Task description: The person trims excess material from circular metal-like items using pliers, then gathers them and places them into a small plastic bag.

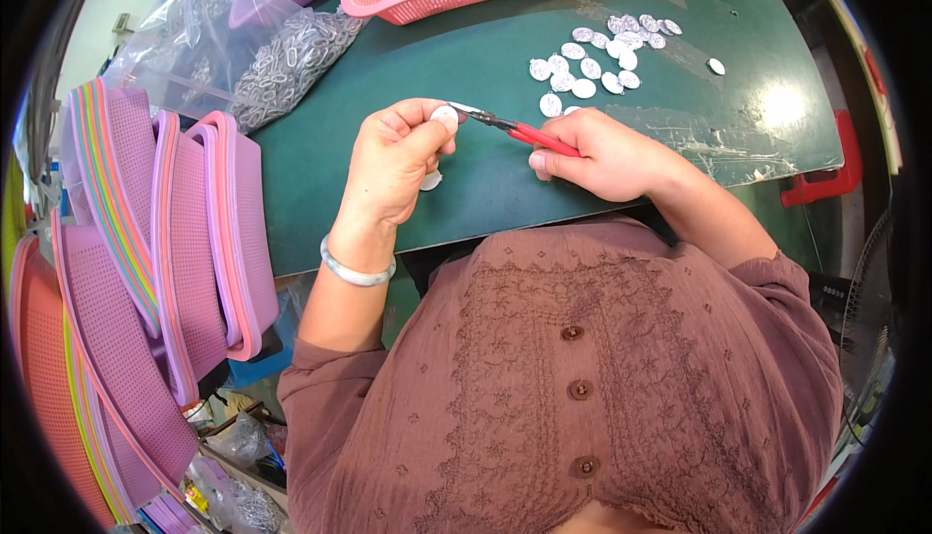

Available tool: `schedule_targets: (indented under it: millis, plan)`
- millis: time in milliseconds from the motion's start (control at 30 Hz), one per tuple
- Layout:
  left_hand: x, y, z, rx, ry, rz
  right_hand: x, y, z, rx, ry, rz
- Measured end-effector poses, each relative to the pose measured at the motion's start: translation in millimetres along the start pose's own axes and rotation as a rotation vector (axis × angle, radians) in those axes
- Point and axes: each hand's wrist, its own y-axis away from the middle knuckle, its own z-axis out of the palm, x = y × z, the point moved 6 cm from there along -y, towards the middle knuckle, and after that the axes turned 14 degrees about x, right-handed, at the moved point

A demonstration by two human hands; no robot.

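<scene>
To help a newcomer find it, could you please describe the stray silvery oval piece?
On the green table, look beyond the right hand holding red-handled pliers to the scattered silvery ovals. Right of that scatter lies the stray piece; it alone lies well apart from the rest.

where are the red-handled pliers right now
In the head view, the red-handled metal pliers are in the person's right hand over the green table, jaws toward the silvery oval disc in the left hand.
</scene>
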Motion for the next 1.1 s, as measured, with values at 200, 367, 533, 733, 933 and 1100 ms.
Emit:
schedule_targets:
  millis: [200,367,533,733,933,1100]
  plan:
    - [-3.7,-1.4,-0.6,-0.019,0.032,-0.009,-0.6,0.2,-1.2,0.002,-0.046,0.000]
    - [-3.8,-1.9,-4.4,0.018,0.064,-0.022,1.8,3.1,-6.3,0.011,-0.187,0.171]
    - [-7.2,-1.7,-10.0,0.044,0.122,-0.032,1.7,4.1,-7.0,0.011,-0.255,0.184]
    - [-11.6,-4.6,-22.8,0.003,0.284,-0.048,2.2,4.3,-6.3,0.004,-0.247,0.202]
    - [-10.6,-10.8,-57.6,0.069,0.538,-0.108,2.3,4.5,-6.0,0.011,-0.249,0.195]
    - [-5.9,-6.6,-69.5,0.184,-0.144,0.151,1.9,3.7,-5.3,0.011,-0.219,0.191]
